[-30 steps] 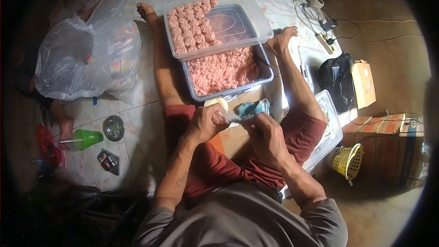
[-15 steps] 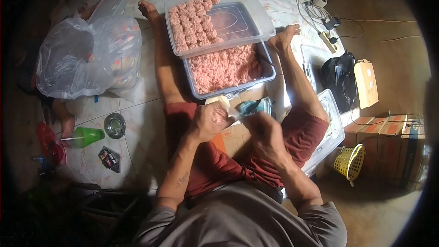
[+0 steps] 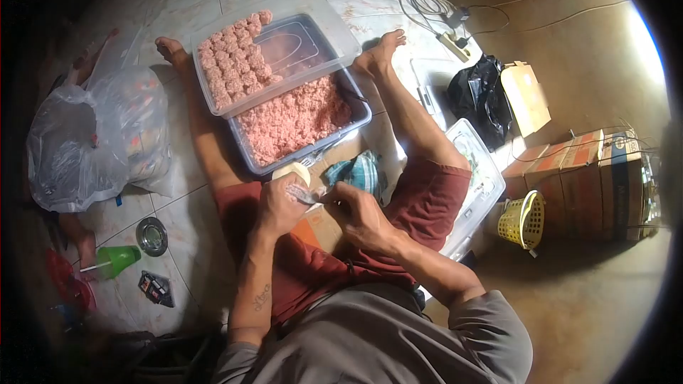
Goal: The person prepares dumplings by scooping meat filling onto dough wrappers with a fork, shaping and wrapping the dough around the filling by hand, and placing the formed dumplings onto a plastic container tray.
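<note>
My left hand [image 3: 281,206] is closed round a small pale, shiny piece [image 3: 306,198], perhaps thin plastic; its kind is unclear. Close beside it, the fingers of my right hand [image 3: 359,219] are pinched together at the piece's edge, and what lies between them is hidden. Just beyond my left hand shows a cream round thing [image 3: 290,170], partly covered. A blue-green checked cloth [image 3: 359,171] lies past my right hand. Ahead, a bluish tub [image 3: 249,160] holds pink minced mass [image 3: 292,117]. A clear tray [image 3: 348,46] rests over its far side, partly filled with rows of pink lumps [image 3: 231,60].
At left are a clear plastic bag [image 3: 78,142], a green cup [image 3: 121,259] and a glass ashtray [image 3: 151,236]. To the right stand a lidded clear box [image 3: 477,192], a black bag [image 3: 480,96], a yellow basket [image 3: 521,220], cardboard boxes [image 3: 569,185] and cables with a power strip [image 3: 454,48].
The view has turned, so the surroundings sit further left. My hands stay close together, my right fingers now at the pale piece by my left hand.
</note>
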Demonstrator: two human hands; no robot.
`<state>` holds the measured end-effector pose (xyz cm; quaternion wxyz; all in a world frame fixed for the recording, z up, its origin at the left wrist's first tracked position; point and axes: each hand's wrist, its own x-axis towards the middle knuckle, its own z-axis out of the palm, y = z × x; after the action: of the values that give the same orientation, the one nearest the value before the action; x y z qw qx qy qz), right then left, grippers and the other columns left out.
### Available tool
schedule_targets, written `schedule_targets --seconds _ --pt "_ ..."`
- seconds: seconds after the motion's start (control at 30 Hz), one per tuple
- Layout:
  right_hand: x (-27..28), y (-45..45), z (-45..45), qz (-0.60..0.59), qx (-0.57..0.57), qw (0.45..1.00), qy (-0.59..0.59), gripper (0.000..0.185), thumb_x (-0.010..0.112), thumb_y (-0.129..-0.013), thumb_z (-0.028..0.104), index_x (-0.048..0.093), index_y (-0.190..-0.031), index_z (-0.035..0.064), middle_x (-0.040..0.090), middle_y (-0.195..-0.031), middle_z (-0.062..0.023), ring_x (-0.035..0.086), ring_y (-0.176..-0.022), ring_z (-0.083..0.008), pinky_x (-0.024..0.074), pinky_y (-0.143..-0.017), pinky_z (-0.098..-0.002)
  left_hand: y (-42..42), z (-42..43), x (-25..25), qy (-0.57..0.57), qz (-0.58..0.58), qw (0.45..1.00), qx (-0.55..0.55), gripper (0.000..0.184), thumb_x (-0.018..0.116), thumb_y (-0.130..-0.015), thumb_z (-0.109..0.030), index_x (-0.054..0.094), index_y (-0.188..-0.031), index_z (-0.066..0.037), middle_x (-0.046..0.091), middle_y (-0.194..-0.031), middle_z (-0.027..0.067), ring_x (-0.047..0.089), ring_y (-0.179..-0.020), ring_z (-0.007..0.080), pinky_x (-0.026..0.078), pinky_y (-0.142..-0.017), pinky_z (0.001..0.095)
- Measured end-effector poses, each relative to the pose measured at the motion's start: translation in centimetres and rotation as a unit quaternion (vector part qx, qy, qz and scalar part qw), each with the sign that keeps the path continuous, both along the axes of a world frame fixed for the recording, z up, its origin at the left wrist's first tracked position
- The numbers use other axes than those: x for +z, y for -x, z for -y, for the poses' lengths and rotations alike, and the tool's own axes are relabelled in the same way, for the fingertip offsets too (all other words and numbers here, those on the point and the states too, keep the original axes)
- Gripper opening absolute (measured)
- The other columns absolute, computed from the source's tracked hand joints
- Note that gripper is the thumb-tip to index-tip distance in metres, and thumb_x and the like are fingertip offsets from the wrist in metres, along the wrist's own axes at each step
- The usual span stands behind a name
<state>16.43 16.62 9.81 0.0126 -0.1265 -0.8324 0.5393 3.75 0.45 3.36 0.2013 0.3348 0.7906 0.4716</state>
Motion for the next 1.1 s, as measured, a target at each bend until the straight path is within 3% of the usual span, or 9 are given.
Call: schedule_targets --seconds 0.1,0.17,0.23,0.47,0.8,0.9,0.97,1.0,1.1 --pt "1.6 -0.3 -1.5 -0.058 -0.047 0.996 0.044 0.006 0.065 -0.095 -0.001 0.064 -0.101 -0.0021 0.067 -0.086 -0.017 0.063 -0.079 -0.0194 0.0514 -0.072 -0.035 -0.5 1.3 1.1 -0.167 0.266 0.949 0.032 0.036 0.09 -0.074 -0.004 0.062 -0.096 -0.001 0.068 -0.086 0.0025 0.064 -0.08 0.0107 0.054 -0.076 0.0289" --pt "2.3 -0.5 -2.2 -0.048 -0.082 0.995 0.032 0.006 0.065 -0.095 -0.001 0.064 -0.101 -0.0018 0.067 -0.084 -0.0149 0.063 -0.08 -0.0164 0.0512 -0.072 -0.0332 0.2 2.8 -1.2 -0.284 0.193 0.939 -0.014 0.037 0.091 -0.077 -0.01 0.067 -0.105 -0.001 0.073 -0.1 0.0068 0.067 -0.092 0.0114 0.055 -0.083 0.029" --pt "3.5 0.0 -2.3 0.033 -0.027 0.999 -0.021 0.006 0.065 -0.094 0.0 0.065 -0.1 -0.002 0.066 -0.085 -0.0173 0.067 -0.08 -0.0237 0.0514 -0.073 -0.0357 0.1 2.8 -2.6 -0.199 0.269 0.942 -0.007 0.034 0.089 -0.077 -0.009 0.067 -0.101 -0.002 0.074 -0.096 0.0069 0.067 -0.091 0.0121 0.054 -0.082 0.0302" --pt "3.5 0.1 -1.3 -0.033 0.043 0.994 -0.098 0.009 0.062 -0.092 0.001 0.065 -0.099 -0.0036 0.063 -0.089 -0.0229 0.064 -0.084 -0.0434 0.0505 -0.073 -0.0455 0.0 1.8 0.7 -0.046 -0.037 0.995 0.077 0.03 0.085 -0.079 -0.017 0.065 -0.098 -0.003 0.073 -0.095 0.0197 0.071 -0.092 0.0396 0.057 -0.076 0.0436" --pt "1.4 2.0 0.6 -0.096 0.012 0.989 -0.113 0.007 0.063 -0.09 -0.002 0.066 -0.096 -0.0039 0.063 -0.088 -0.0234 0.063 -0.084 -0.0439 0.0502 -0.073 -0.047 0.2 1.4 -1.2 -0.046 -0.052 0.994 0.084 0.031 0.083 -0.086 -0.025 0.067 -0.098 -0.001 0.074 -0.088 0.0169 0.074 -0.079 0.0273 0.056 -0.07 0.0387" --pt "-0.8 3.9 -0.1 -0.153 -0.047 0.982 -0.105 0.006 0.061 -0.095 0.001 0.064 -0.094 -0.0039 0.063 -0.082 -0.0176 0.064 -0.072 -0.0322 0.0489 -0.063 -0.0402 0.1 2.5 -0.8 0.013 0.044 0.995 0.087 0.037 0.087 -0.083 -0.025 0.069 -0.102 0.0 0.076 -0.09 0.014 0.073 -0.081 0.0196 0.057 -0.075 0.0346" --pt "-1.7 5.3 -0.9 0.034 -0.126 0.981 0.144 0.011 0.059 -0.1 0.006 0.061 -0.095 -0.003 0.06 -0.078 -0.0085 0.058 -0.062 -0.0164 0.0437 -0.054 -0.0315 -0.3 2.9 0.7 -0.117 0.044 0.992 -0.027 0.042 0.092 -0.078 -0.022 0.069 -0.104 0.001 0.075 -0.09 0.0093 0.068 -0.082 0.0121 0.055 -0.075 0.0306" --pt "-4.9 5.1 -1.5 0.034 -0.128 0.981 0.142 0.011 0.059 -0.1 0.006 0.061 -0.095 -0.003 0.06 -0.078 -0.0085 0.058 -0.062 -0.0164 0.0437 -0.054 -0.0315 -0.7 3.3 0.8 -0.144 0.192 0.97 -0.032 0.046 0.096 -0.072 -0.019 0.068 -0.103 0.0 0.074 -0.091 0.0063 0.065 -0.08 0.0098 0.053 -0.074 0.029" --pt "-11.7 3.8 -2.8 0.125 -0.186 0.895 0.385 0.017 0.058 -0.103 0.013 0.058 -0.096 -0.0019 0.055 -0.076 -0.0014 0.051 -0.059 -0.0068 0.0382 -0.048 -0.0266 -1.0 3.7 0.5 -0.147 0.175 0.973 0.022 0.048 0.095 -0.073 -0.019 0.068 -0.108 -0.003 0.068 -0.08 0.0007 0.059 -0.072 0.0071 0.053 -0.072 0.0269"
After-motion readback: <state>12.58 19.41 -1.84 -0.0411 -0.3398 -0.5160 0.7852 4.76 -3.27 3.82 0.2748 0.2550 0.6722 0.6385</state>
